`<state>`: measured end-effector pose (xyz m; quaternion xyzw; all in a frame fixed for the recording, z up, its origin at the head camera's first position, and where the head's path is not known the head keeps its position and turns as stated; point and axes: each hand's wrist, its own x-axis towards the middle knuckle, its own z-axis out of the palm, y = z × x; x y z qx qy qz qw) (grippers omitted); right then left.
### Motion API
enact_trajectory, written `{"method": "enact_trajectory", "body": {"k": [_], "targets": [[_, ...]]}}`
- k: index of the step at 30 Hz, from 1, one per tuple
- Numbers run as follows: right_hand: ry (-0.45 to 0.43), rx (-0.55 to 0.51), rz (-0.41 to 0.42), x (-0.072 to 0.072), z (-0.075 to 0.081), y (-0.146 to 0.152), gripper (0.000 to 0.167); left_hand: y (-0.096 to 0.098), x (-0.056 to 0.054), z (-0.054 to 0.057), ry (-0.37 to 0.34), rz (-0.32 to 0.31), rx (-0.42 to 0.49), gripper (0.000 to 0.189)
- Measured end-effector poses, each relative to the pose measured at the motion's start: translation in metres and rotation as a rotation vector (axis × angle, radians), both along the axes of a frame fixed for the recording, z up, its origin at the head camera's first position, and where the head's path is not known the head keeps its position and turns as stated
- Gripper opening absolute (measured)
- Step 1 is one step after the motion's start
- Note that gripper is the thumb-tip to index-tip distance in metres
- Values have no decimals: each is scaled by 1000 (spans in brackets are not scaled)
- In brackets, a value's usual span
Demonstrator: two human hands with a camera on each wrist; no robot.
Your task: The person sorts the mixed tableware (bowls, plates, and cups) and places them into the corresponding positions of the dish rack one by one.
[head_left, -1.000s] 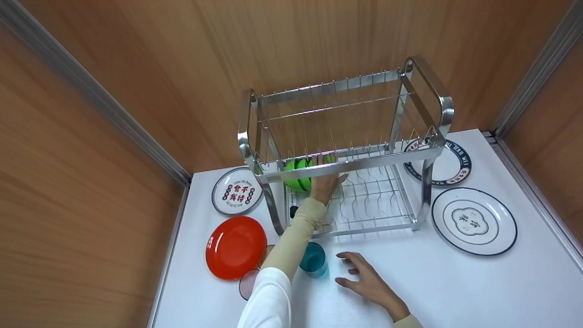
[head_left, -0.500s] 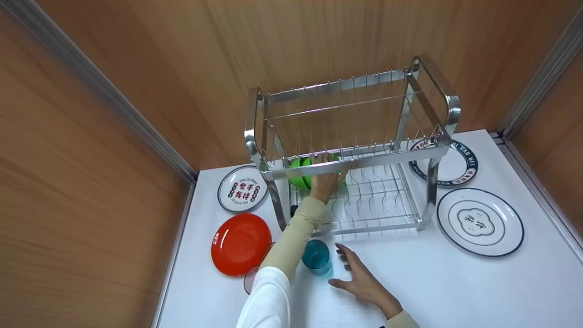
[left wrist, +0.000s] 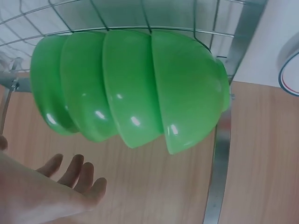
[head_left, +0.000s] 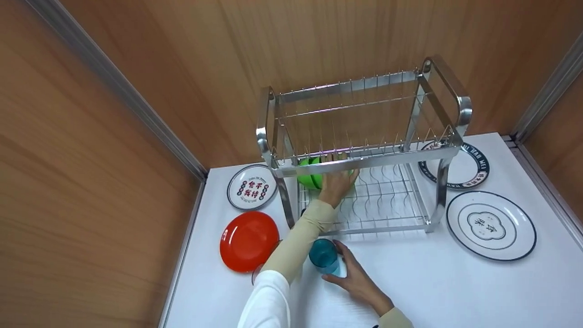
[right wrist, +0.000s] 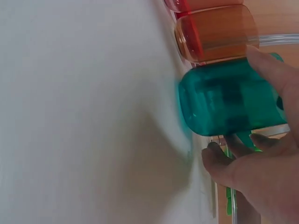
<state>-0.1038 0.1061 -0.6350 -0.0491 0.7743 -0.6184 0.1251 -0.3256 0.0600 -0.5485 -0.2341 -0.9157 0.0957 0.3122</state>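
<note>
Several green bowls [left wrist: 187, 93] stand on edge in a row on the lower level of a metal dish rack [head_left: 364, 161]. My left hand [head_left: 336, 184] reaches into the rack beside them. In the left wrist view the left hand's relaxed fingers [left wrist: 72, 170] are spread a little apart from the bowls and hold nothing. Just in front of the rack a teal drinking glass [head_left: 324, 255] stands upright on the white table. My right hand [head_left: 357, 278] curls round this glass, thumb on one side and fingers on the other, as the right wrist view also shows.
An orange glass [right wrist: 217, 35] and a pink glass [right wrist: 205, 3] stand near the teal one. Left of the rack lie a red plate [head_left: 249, 241] and a small patterned plate [head_left: 252, 187]. Two more plates, one dark-rimmed [head_left: 480, 168] and one white [head_left: 491, 246], lie right.
My right hand has moved left, from beside the teal glass to round it. My left hand stays by the green bowls. The head view has shifted slightly, so the scene sits further right.
</note>
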Motion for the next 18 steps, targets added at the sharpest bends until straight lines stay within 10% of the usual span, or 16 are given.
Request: {"method": "enact_trajectory", "body": {"k": [5, 18], "targets": [[40, -26, -51, -4, -4, -11, 103, 0, 2, 8, -110, -95, 283, 47], [24, -26, -68, -12, -10, -29, 102, -10, 7, 13, -160, -263, 523, 35]]}}
